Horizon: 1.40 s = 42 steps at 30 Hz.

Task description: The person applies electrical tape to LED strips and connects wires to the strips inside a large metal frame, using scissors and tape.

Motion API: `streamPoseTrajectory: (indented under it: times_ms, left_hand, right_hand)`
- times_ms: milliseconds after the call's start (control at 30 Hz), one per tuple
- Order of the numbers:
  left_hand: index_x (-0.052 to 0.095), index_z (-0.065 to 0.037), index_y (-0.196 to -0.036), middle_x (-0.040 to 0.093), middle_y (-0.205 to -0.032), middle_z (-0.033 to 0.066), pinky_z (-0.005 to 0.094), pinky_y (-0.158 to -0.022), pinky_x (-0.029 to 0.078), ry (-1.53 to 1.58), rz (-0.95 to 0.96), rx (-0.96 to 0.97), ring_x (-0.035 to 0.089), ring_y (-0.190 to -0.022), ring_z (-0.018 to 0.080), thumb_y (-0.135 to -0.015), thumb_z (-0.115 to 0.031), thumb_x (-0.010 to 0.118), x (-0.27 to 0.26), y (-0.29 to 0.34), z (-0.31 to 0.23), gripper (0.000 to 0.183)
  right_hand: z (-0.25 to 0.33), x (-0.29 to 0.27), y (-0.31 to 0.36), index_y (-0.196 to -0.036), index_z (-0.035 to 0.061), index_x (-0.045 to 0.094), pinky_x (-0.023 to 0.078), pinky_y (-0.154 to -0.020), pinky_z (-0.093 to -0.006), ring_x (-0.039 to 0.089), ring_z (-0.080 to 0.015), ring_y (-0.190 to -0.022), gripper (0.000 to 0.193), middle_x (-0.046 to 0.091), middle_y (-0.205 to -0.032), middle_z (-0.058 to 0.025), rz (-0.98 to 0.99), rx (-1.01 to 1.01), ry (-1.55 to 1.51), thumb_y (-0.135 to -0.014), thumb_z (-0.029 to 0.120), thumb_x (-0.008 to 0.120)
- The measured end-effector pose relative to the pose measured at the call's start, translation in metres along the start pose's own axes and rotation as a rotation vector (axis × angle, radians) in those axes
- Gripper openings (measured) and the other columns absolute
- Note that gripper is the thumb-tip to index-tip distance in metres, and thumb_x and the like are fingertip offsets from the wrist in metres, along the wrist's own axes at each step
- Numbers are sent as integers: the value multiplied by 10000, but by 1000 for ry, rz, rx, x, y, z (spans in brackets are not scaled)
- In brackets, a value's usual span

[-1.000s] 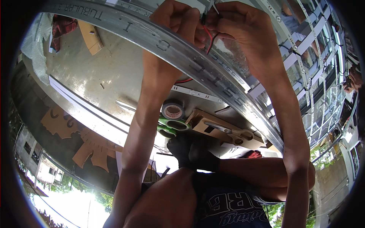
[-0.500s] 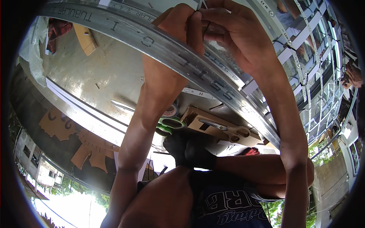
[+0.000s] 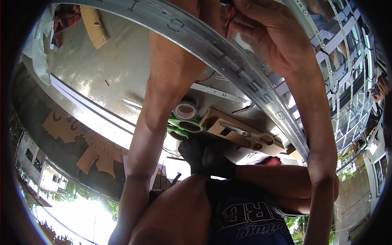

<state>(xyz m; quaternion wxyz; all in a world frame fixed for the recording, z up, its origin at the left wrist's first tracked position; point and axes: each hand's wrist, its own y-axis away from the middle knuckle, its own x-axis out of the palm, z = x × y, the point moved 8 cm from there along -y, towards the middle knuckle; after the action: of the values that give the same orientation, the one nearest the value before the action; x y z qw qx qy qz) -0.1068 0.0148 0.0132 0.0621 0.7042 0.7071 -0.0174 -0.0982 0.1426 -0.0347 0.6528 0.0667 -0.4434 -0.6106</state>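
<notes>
My right hand is at the top, its fingers bent round a thin red and black wire by a small dark piece at the picture's edge. Close beside it is my left hand, its fingers cut off by the upper edge, so their grip does not show. A long grey metal tube slants across the view and passes in front of my left wrist. Its lower end meets my right forearm. Under the tube lies a white LED strip with a red wire near its end.
Cream-handled scissors rest on a cardboard box. Next to it are a tape roll and green-handled scissors. A lattice of LED strips stands at right, with another person's hand beyond. Cut cardboard lies lower left.
The view has shifted, so the tube and both hands sit higher in the picture. The red and black wire now shows by my right hand, and the tape roll is uncovered.
</notes>
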Motion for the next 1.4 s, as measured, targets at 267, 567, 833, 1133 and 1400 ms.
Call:
streamPoseTrajectory:
  times_ms: [267, 567, 833, 1133, 1400]
  left_hand:
    - [611, 0, -862, 593, -690, 32, 246, -624, 549, -198, 14, -103, 589, -626, 76, -959, -168, 537, -12, 11, 12, 208]
    - [604, 6, -900, 573, -700, 24, 261, -656, 561, -284, 64, 49, 575, -649, 76, -961, -178, 542, -16, 12, 10, 204]
    - [578, -16, -816, 563, -637, 70, 279, -478, 397, -258, -11, 91, 529, -521, 136, -878, -28, 605, -21, 8, 16, 69]
    - [616, 19, -909, 586, -715, 31, 268, -663, 577, -302, 78, -26, 618, -664, 99, -950, -165, 555, -25, -2, 21, 197]
    - [626, 5, -888, 667, -789, 76, 270, -689, 575, -111, 19, -188, 653, -716, 112, -913, -131, 603, -18, -7, 25, 140]
  right_hand:
    - [-16, 9, -2, -1067, 32, 594, 515, -843, -283, 632, -131, -913, 251, 645, -965, -55, 178, 43, 147, -931, 242, 598]
    - [-10, 10, -1, -980, -6, 619, 492, -842, -273, 629, -113, -837, 249, 650, -887, -50, 194, 0, 145, -886, 223, 647]
    - [-14, 0, 0, -1047, -18, 624, 482, -841, -262, 625, -117, -892, 302, 665, -949, -68, 108, 50, 170, -861, 216, 668]
    - [-15, 0, -5, -1011, 1, 659, 474, -835, -270, 623, -120, -888, 271, 672, -929, -62, 32, 14, 203, -867, 230, 668]
    - [-14, 5, -8, -978, 39, 649, 464, -853, -293, 619, -115, -903, 231, 673, -939, -47, 94, -41, 265, -917, 259, 618]
